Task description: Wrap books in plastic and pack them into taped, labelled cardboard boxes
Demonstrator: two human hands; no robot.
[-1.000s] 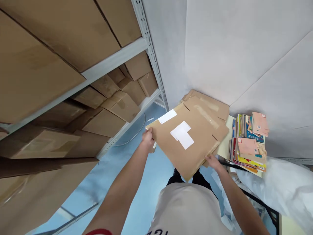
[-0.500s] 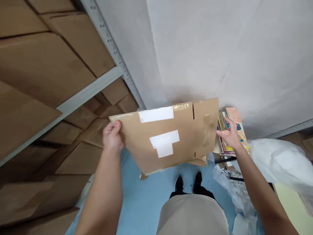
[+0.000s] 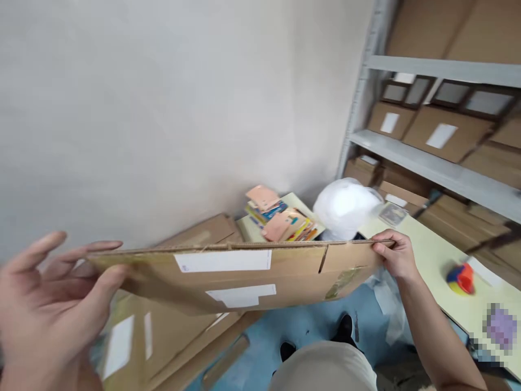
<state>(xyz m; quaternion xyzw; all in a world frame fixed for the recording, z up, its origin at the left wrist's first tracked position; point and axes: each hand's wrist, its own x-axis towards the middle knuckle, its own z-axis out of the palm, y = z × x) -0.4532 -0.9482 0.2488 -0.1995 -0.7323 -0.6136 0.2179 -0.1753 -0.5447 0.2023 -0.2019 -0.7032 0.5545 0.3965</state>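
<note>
A flattened cardboard box [image 3: 297, 279] with white labels is held before me, its long top edge facing up. My right hand [image 3: 396, 255] pinches its right end, thumb in front and fingers over the top edge. At the opposite end, my left hand [image 3: 61, 304] has its fingers spread, the thumb in front of the left corner; whether it touches the board is unclear. Beneath and behind the left hand, more flattened cardboard [image 3: 166, 336] with white labels leans low.
Against the wall are a stack of colourful books [image 3: 280, 214] and a white plastic bag [image 3: 345, 206]. A pale table [image 3: 431, 260] at right carries a tape roll [image 3: 462, 278]. Metal shelves [image 3: 431, 157] hold cardboard boxes. Another cardboard piece [image 3: 203, 233] leans on the wall.
My view has swung right, bringing the table and right shelves in. The flattened box has tilted so its top edge faces me. My right hand has gripped its end; my left hand has loosened and spread.
</note>
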